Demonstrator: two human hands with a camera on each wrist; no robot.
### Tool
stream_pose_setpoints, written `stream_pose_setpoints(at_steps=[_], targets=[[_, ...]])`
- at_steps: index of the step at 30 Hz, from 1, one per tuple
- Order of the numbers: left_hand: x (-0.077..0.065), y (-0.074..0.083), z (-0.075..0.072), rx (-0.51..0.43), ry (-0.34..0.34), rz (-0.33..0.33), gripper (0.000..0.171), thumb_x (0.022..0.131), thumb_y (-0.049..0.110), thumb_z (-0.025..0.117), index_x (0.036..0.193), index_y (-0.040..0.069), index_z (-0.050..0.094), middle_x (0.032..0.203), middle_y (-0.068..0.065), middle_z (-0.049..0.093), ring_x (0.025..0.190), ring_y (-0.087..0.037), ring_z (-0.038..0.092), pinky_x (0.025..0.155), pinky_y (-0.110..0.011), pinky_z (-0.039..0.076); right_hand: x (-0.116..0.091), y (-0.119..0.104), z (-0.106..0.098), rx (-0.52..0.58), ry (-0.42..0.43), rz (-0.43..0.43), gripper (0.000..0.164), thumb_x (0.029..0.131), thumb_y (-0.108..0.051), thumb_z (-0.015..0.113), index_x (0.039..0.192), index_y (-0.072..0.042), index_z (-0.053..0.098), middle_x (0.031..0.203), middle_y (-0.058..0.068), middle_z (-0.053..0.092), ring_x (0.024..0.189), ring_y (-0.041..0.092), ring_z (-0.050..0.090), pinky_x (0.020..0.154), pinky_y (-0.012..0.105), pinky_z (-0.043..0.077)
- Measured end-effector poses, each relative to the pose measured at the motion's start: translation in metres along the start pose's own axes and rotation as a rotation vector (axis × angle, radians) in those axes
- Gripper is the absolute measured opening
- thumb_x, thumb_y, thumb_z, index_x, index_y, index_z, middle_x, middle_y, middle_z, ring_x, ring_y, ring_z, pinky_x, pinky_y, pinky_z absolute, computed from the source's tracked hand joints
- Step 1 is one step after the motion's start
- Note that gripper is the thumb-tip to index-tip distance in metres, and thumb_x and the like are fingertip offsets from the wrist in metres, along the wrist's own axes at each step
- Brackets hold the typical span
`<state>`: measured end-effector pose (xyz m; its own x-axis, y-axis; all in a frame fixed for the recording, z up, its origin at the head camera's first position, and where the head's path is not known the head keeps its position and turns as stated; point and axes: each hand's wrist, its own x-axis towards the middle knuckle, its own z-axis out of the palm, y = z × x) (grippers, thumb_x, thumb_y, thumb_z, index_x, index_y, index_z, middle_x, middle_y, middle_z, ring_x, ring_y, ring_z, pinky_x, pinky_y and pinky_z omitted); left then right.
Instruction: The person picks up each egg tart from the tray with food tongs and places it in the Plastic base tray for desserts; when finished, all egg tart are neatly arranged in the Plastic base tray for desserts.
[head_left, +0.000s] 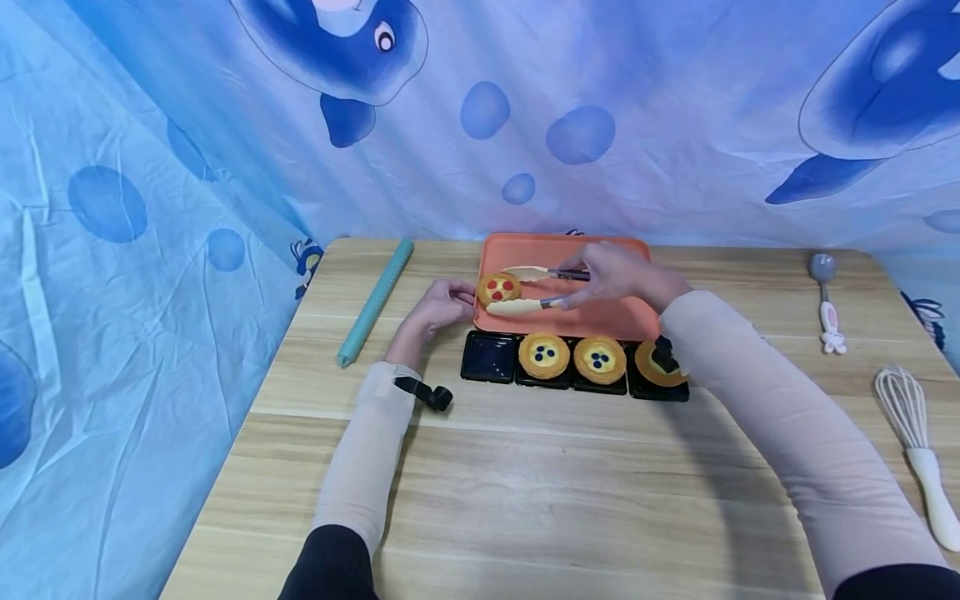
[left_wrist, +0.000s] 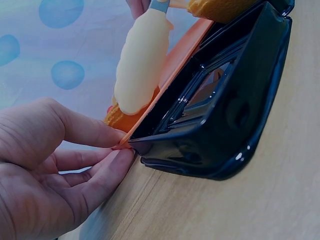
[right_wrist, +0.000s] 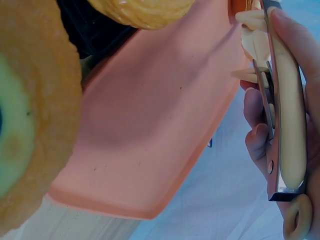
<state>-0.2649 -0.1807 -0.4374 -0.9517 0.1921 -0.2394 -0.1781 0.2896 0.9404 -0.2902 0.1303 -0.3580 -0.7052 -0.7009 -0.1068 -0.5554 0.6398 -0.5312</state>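
Observation:
My left hand (head_left: 442, 304) pinches the left rim of a coral-orange tray (head_left: 615, 317) between thumb and fingers, as the left wrist view shows. On the tray's left end lies an egg tart (head_left: 499, 288) with red dots. My right hand (head_left: 618, 271) reaches over the tray and grips food tongs (head_left: 517, 307) with cream tips and metal arms. The tips are spread, one on the far side of the tart and one at its near side. In the right wrist view, the fingers wrap the tongs' cream-and-metal handle (right_wrist: 292, 115).
A black compartment holder (head_left: 489, 357) sits along the tray's front edge, its left compartment bare. Blue-dotted tarts (head_left: 543, 357) fill others; the right sleeve partly hides the last. A teal rolling pin (head_left: 377, 300) lies left; a rabbit-handled spoon (head_left: 828, 317) and whisk (head_left: 918, 450) lie right.

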Motion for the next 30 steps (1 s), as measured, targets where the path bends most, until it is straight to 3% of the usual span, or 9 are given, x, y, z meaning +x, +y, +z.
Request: stream_pose_setpoints(at_steps=[9,17,23,30], targets=[[0.002,0.002,0.002,0.023,0.004,0.001,0.049,0.075,-0.014,0.064,0.123,-0.011,0.057,0.105,-0.018,0.060,0.090,-0.023,0.058,0.074,-0.025,0.051,-0.003,0.001,0.000,-0.032,0.020,0.011,0.061,0.081,-0.040,0.081,0.128,-0.004,0.066,0.130,0.010,0.064,0.122,0.030,0.057,0.098,0.050,0.047],[0.002,0.003,0.003,0.007,-0.011,-0.005,0.049,0.075,-0.015,0.063,0.123,-0.011,0.057,0.105,-0.018,0.059,0.091,-0.024,0.058,0.074,-0.026,0.052,-0.008,0.002,-0.003,-0.035,0.045,-0.035,0.060,0.082,-0.036,0.081,0.128,-0.001,0.065,0.123,0.014,0.067,0.116,0.030,0.061,0.094,0.049,0.049],[0.002,0.001,0.002,0.012,-0.020,0.005,0.050,0.073,-0.016,0.059,0.122,-0.011,0.057,0.105,-0.019,0.060,0.092,-0.024,0.058,0.074,-0.026,0.052,-0.015,-0.007,-0.011,-0.061,0.036,-0.032,0.060,0.082,-0.038,0.081,0.128,-0.002,0.066,0.127,0.014,0.065,0.119,0.031,0.059,0.093,0.049,0.049],[0.002,-0.002,0.000,0.003,-0.026,0.024,0.047,0.073,-0.017,0.055,0.120,-0.013,0.056,0.102,-0.017,0.059,0.089,-0.023,0.056,0.072,-0.025,0.050,-0.030,-0.025,-0.016,-0.104,0.037,-0.092,0.060,0.082,-0.041,0.080,0.128,-0.004,0.066,0.125,0.010,0.067,0.117,0.028,0.060,0.091,0.048,0.051]])
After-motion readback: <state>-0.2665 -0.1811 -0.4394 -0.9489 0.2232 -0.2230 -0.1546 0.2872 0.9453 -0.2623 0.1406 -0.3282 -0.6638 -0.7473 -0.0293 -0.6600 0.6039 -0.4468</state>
